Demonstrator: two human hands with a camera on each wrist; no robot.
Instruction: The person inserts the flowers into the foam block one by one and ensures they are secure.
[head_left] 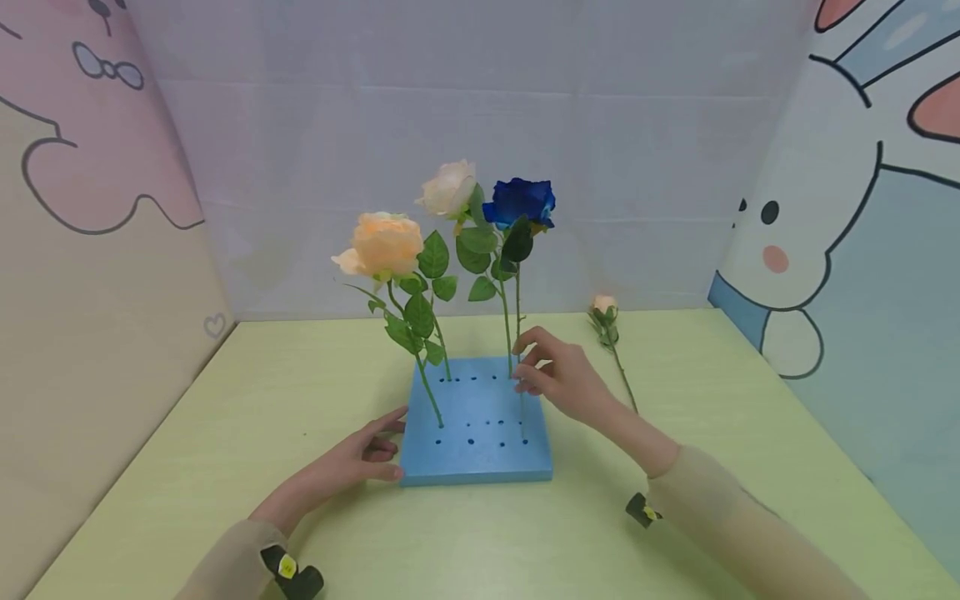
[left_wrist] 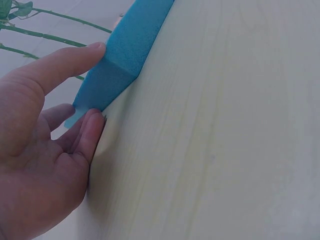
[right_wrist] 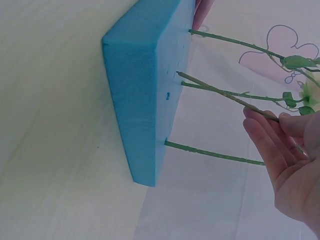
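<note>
My right hand (head_left: pixel 562 371) pinches the green stem (right_wrist: pixel 230 95) of a blue rose (head_left: pixel 520 202) between thumb and fingers. That stem's lower end comes right to the top face of a light blue foam board (head_left: pixel 480 404) with rows of small holes. A peach rose (head_left: pixel 382 246) leans left with its stem in the board. Behind it stands another leafy stem (head_left: pixel 442 342), its bloom not showing. A white rose (head_left: pixel 450 192) rises from the board's far right part. At the board's left side, my left hand (head_left: pixel 367 454) touches the edge with thumb and fingers.
A smaller pale peach rose (head_left: pixel 603 304) lies on the light yellow-green table (head_left: pixel 637 517), right of the board and partly behind my right forearm. Pale walls with cartoon drawings (head_left: pixel 795 250) close in the table at the back and sides.
</note>
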